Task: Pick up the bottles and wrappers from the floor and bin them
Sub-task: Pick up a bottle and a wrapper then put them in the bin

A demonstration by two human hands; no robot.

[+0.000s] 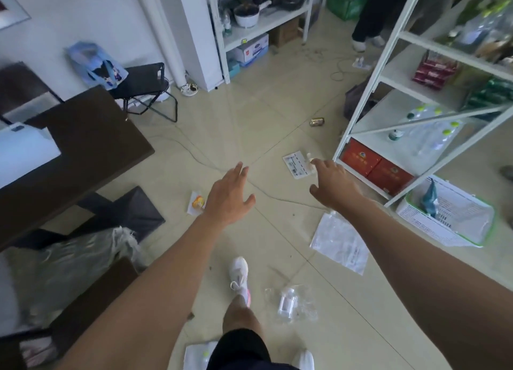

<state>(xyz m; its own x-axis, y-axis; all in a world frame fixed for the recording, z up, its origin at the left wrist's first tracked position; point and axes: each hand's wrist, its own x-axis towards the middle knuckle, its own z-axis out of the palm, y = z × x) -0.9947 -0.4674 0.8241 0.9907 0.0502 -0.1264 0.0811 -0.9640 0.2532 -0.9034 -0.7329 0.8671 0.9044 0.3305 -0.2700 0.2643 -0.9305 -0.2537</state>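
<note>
- No brand name or writing can be read anywhere; all print is too blurred.
- A white labelled packet [294, 164] is seen flat on the tiled floor [272, 114], with rows of dark print and a barcode-like block on it.
- A clear pouch [340, 243] covered in fine grey print is seen on the floor below the right forearm.
- Two red boxes [374, 165] bearing gold emblems are seen on the bottom level of the white shelf [363, 92]; clear bottles with green caps [433, 132] are stored one level above.
- A white carton with blue print [253, 50] is seen under the far rack.
- The left hand [229, 196] is held out over the floor, palm down, fingers straight and slightly spread; nothing is gripped.
- The right hand [334, 182] is stretched forward, fingers extended and relaxed, fingertips at the right edge of the labelled packet; nothing is held, and contact cannot be judged.
- An orange-and-yellow wrapper [196, 203] is seen on the floor just left of the left wrist.
- A small clear bottle [287, 304] is seen lying in crinkled clear film near the white shoe [240, 275].
- A can [317, 121] is seen on its side farther off, near the shelf's foot.
- A white basket with a green rim [416, 225] is seen on the floor right of the right forearm.
</note>
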